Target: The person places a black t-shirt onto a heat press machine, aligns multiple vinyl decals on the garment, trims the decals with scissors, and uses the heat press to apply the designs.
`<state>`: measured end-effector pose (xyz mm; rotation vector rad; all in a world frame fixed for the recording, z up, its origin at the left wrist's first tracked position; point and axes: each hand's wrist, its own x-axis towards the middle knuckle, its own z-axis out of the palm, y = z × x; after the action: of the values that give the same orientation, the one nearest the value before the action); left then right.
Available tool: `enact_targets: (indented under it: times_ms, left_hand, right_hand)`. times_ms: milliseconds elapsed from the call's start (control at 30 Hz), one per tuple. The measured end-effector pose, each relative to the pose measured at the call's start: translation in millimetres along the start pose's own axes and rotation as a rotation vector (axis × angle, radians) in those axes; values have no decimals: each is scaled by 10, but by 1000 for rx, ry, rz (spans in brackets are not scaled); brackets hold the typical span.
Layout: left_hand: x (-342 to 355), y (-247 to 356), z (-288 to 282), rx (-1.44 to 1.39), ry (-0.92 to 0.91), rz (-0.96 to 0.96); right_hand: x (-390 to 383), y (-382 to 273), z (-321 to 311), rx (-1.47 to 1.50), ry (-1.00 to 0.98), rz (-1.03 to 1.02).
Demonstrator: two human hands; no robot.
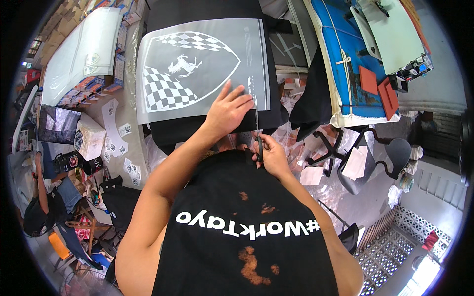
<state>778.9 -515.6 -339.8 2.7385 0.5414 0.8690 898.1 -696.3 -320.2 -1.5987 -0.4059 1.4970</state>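
Note:
A clear film sheet (217,64) printed with a white shield outline, checkered bands and a horse figure lies over black cloth (197,123) in front of me. My left hand (228,109) rests flat on its near right part, fingers stretched out and a little apart. My right hand (270,154), closer to my body, is closed round the dark handles of a pair of scissors (257,127). The blades point away from me, and their tips reach the sheet's near edge beside my left fingertips. Whether the blades are parted I cannot tell.
At the left, more clear sheets (91,54) lie on stacked boxes (89,86). A blue-topped table (340,54) with red-brown blocks (368,80) stands at the right, near a dark chair (353,172). Scraps litter the floor. Another person's arm (40,182) shows far left.

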Motion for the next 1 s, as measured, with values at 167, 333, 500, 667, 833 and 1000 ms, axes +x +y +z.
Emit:
enact_targets:
  times_ms: [167, 333, 500, 667, 833, 1000]
  left_hand:
    - [-20, 67, -23, -95, 16, 16]
    - [-11, 105, -79, -122, 19, -10]
    - [23, 176, -177, -132, 62, -8]
    - [44, 253, -276, -129, 100, 10]
    - [74, 294, -324, -136, 115, 0]
    - [91, 323, -382, -143, 116, 2]
  right_hand:
    - [224, -141, 36, 90, 21, -84]
    - [213, -154, 44, 91, 44, -29]
    - [256, -217, 51, 55, 58, -36]
    - [466, -297, 20, 41, 75, -80]
    - [541, -316, 32, 37, 108, -83]
    - [691, -460, 25, 44, 109, -116]
